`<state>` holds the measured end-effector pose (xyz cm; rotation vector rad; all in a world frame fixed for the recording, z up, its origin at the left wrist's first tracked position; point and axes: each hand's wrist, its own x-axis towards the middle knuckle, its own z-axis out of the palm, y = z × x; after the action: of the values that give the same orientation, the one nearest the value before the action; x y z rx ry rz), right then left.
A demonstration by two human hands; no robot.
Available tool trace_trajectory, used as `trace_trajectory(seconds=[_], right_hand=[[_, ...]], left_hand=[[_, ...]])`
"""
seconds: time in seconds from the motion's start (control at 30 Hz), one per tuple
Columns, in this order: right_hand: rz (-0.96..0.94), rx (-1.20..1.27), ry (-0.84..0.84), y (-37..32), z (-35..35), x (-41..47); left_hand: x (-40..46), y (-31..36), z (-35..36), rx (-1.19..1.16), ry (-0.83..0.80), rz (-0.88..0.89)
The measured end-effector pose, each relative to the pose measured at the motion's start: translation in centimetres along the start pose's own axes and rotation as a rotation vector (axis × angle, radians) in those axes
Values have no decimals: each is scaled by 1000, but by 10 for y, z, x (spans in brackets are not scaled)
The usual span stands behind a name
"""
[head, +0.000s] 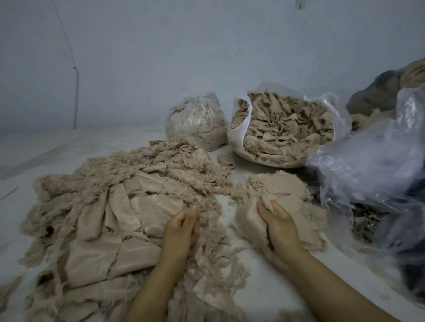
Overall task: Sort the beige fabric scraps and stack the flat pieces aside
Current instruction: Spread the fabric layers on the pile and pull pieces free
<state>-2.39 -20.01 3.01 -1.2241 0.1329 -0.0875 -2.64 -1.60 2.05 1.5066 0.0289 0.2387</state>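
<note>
A wide heap of beige fabric scraps [116, 207], frayed strips mixed with flat pieces, covers the floor at left and centre. My left hand [181, 230] rests on its right edge, fingers curled into the frayed strips. To the right lies a smaller stack of flat beige pieces [280, 194]. My right hand [280, 224] grips the near edge of that stack, fingers closed around several layers.
An open white bag full of beige scraps [282, 129] stands behind the stack, and a tied clear bag of scraps [195, 123] sits to its left. Crumpled clear plastic [375, 164] and dark fabric [417, 269] crowd the right side. A pale wall [154, 54] rises behind.
</note>
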Motion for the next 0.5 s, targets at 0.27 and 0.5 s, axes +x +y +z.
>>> trace_trajectory(seconds=[0.27,0.5], right_hand=[[65,141,-254,3,9,-12],[13,112,-153,4,4,-9]], left_hand=[[-17,5,16,-194,-333,-165],[-17,9,6,-327,-303,-137]])
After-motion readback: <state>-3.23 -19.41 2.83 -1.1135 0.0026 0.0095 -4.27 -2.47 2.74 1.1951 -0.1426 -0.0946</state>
